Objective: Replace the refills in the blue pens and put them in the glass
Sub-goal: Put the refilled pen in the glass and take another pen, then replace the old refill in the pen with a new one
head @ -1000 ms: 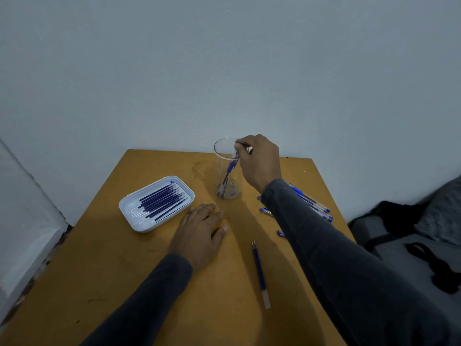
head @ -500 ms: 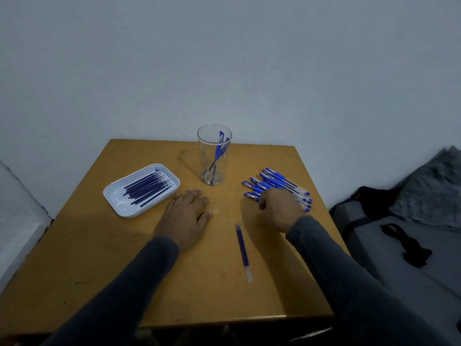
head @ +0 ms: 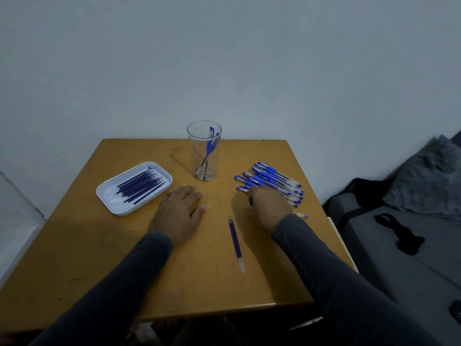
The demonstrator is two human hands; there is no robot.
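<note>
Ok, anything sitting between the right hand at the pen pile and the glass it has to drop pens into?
Nothing visible. The right hand rests on the near end of the pile of blue pens, and the tabletop stretch from there to the glass is bare. The loose refill lies nearer the person, off that line.

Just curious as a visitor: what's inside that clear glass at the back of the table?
The glass holds one blue pen leaning against its wall, cap end up. Nothing is covered; the glass is see-through.

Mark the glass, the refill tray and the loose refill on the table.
glass [head: 199,156]: head view, clear side wall.
refill tray [head: 107,193]: head view, bare white floor near its left rim.
loose refill [head: 235,239]: head view, middle of its blue shaft.
</note>
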